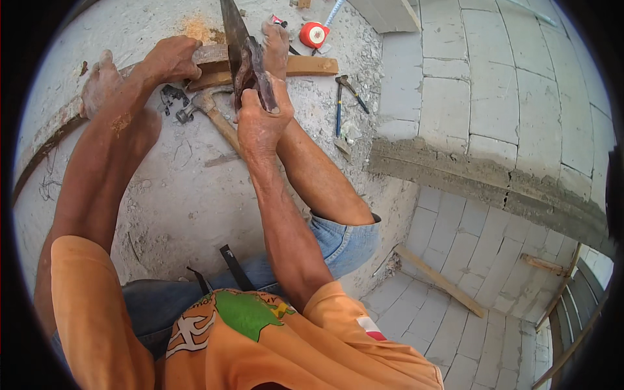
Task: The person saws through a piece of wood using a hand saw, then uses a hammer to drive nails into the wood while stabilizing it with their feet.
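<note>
My right hand (263,123) is closed around the dark handle of a handsaw (234,26), whose blade points away from me at the top of the view. The blade stands across a wooden plank (213,54) near its right end. My left hand (171,60) grips this plank a little left of the saw, fingers curled over its edge. Beneath the plank's end lies a shorter wood block (315,65). My bare left foot (102,84) presses on the plank, and my right foot (276,49) rests by the saw on the block.
A claw hammer (218,120) lies between my legs. To the right are a red tape measure (314,34), partly pulled out, and pincers (344,101) with blue handles. Sawdust (198,29) lies beyond the plank. A block ledge (435,159) drops away at right, with a loose board (442,279) below.
</note>
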`<move>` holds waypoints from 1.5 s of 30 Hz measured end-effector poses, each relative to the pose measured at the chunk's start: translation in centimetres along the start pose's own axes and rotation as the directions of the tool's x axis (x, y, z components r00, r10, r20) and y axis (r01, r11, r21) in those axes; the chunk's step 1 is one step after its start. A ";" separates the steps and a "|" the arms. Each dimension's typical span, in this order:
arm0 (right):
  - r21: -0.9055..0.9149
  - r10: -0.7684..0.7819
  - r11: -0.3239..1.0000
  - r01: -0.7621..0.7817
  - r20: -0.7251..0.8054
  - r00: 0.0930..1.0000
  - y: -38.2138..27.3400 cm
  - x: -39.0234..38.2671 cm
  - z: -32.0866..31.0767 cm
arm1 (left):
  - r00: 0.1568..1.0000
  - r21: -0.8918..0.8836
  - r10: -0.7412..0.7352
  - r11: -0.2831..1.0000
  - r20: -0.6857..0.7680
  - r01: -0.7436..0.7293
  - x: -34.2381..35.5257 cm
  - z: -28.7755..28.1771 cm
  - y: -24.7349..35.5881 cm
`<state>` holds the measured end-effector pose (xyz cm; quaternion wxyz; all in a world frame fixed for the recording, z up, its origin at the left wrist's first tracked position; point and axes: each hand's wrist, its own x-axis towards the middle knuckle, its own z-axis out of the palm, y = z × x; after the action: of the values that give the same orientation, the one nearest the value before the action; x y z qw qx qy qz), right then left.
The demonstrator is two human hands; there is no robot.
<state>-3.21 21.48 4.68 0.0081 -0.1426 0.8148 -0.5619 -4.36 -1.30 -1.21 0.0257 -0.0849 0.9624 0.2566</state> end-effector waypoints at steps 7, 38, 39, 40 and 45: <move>-0.032 -0.005 0.999 0.009 0.114 0.993 -3.4 -7.1 -3.0 | 1.000 0.093 -0.022 0.995 0.009 0.021 -1.9 -1.3 -1.8; -0.072 -0.120 0.990 0.118 -0.017 0.993 -1.1 -0.1 0.9 | 0.998 0.006 0.025 1.000 0.059 -0.026 -0.3 0.8 1.0; -0.090 -0.177 0.981 0.173 -0.039 0.983 -1.7 -3.0 -0.6 | 0.999 0.037 0.026 0.999 0.031 -0.027 0.3 0.2 -0.2; -0.102 -0.188 0.978 0.182 -0.048 0.981 -2.0 -4.8 -1.4 | 0.999 0.059 0.032 0.998 0.031 -0.034 0.1 0.3 -1.0; -0.067 -0.071 0.995 0.074 0.054 0.996 -2.7 -2.7 -0.6 | 0.997 0.058 0.049 0.997 -0.063 -0.045 -0.3 -0.1 -1.9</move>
<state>-0.09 21.85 6.98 0.0038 -0.1867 0.8275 -0.5296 -3.73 -2.93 -2.09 -0.0092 -0.0696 0.9714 0.2269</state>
